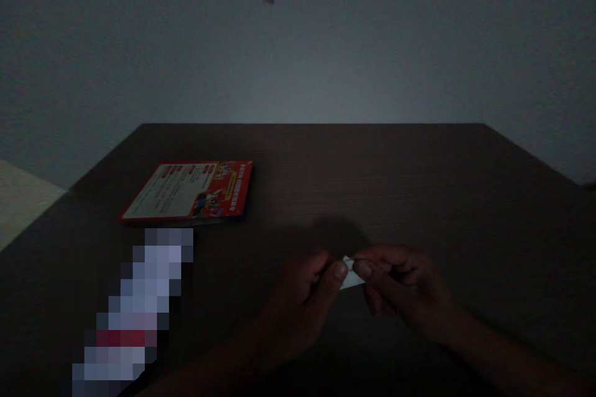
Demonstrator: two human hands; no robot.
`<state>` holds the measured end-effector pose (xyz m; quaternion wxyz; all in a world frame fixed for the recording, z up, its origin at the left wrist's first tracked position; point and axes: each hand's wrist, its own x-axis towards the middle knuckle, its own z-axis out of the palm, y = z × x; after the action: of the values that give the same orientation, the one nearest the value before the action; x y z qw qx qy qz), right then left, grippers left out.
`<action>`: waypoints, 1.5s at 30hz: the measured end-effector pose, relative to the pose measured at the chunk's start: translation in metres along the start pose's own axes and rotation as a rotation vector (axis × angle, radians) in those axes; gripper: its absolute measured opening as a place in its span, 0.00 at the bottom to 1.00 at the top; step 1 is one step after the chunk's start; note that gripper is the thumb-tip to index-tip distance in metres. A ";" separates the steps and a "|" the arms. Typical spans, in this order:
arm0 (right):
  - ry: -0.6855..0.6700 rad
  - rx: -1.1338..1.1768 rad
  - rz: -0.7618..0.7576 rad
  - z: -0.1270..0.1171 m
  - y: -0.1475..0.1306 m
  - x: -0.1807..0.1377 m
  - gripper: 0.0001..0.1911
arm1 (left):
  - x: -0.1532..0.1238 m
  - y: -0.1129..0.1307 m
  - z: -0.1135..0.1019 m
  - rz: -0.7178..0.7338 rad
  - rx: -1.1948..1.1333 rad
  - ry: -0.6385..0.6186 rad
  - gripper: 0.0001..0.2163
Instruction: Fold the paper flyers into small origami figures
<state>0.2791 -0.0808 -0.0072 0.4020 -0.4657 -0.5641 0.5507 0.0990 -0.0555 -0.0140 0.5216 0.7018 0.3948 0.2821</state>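
A small piece of white paper (352,281) is pinched between both of my hands above the table, at the lower middle of the view. My left hand (310,288) grips its left side, thumb on top. On the right side, my right hand (405,282) pinches it between thumb and fingers. The paper looks folded, with a pointed corner at the top, but dim light hides the details. My two thumbs are close together, a little apart across the paper.
The dark wooden table (372,173) stands against a pale wall (372,43). On its left side lies a red and white printed booklet (186,192). Nearer me is a long, pale, pixelated object (139,304) with a red band; its kind is hidden.
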 end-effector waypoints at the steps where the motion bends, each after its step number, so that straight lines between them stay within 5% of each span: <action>1: 0.002 0.003 0.004 0.000 0.000 0.000 0.13 | 0.000 0.000 0.000 0.014 0.026 -0.010 0.18; 19: 0.082 0.138 0.030 0.002 0.018 -0.002 0.15 | 0.000 0.004 -0.004 0.015 0.046 -0.112 0.20; 32: 0.019 0.201 0.081 0.004 0.002 0.001 0.16 | -0.002 0.004 -0.002 0.232 0.149 -0.130 0.16; 38: -0.005 0.187 0.093 0.002 0.004 0.003 0.14 | -0.002 0.001 -0.002 0.099 0.047 -0.175 0.18; 45: 0.005 0.103 0.027 0.001 0.008 0.002 0.14 | 0.000 0.009 -0.005 0.148 0.072 -0.200 0.19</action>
<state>0.2785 -0.0792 -0.0153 0.4194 -0.4532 -0.5278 0.5832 0.0973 -0.0542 -0.0037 0.5107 0.7718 0.2978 0.2343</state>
